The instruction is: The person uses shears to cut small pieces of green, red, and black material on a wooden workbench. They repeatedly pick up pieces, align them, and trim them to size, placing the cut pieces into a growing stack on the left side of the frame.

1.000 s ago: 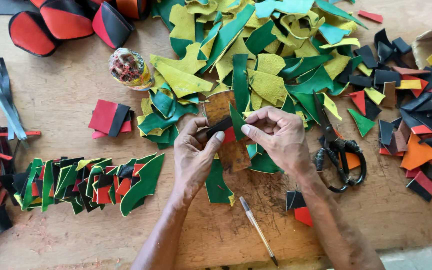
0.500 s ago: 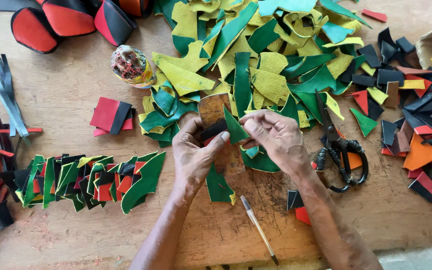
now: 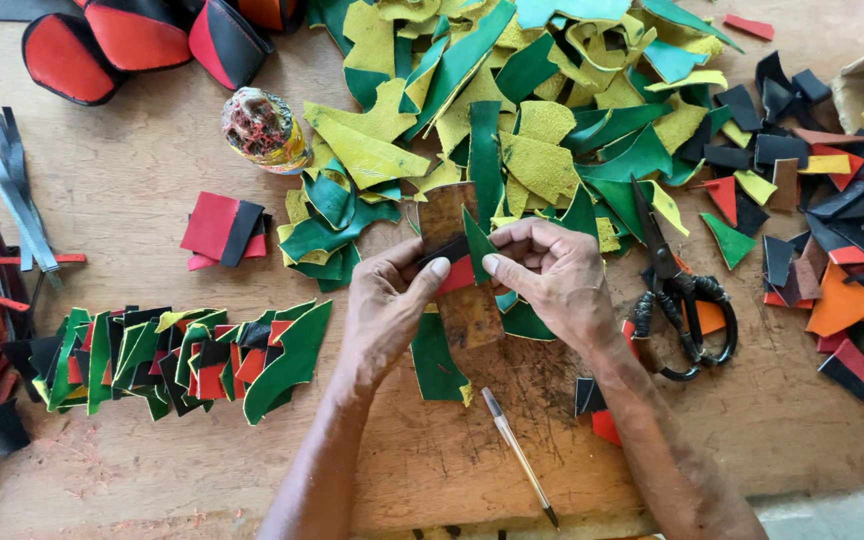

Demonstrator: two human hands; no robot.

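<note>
**Head view: pieces being joined, large pile left**

A small stack of green, red and black pieces [image 3: 460, 258] is pinched at centre between the left hand [image 3: 390, 305] and right hand [image 3: 552, 270], over a brown block [image 3: 470, 310]. A finished row [image 3: 177, 355] lies at 9 o'clock; an unsorted heap [image 3: 512, 120] remains at 12. The layers under the thumbs are hidden.

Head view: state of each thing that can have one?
Left hand: fingers pinching the small leather pieces.
Right hand: fingers pinching the same pieces.
Small leather pieces: green, black and red, held together over the brown block.
Scissors: lying flat, blades shut.
Pen: lying loose on the table.
Stacked pieces: overlapped in a row.
</note>
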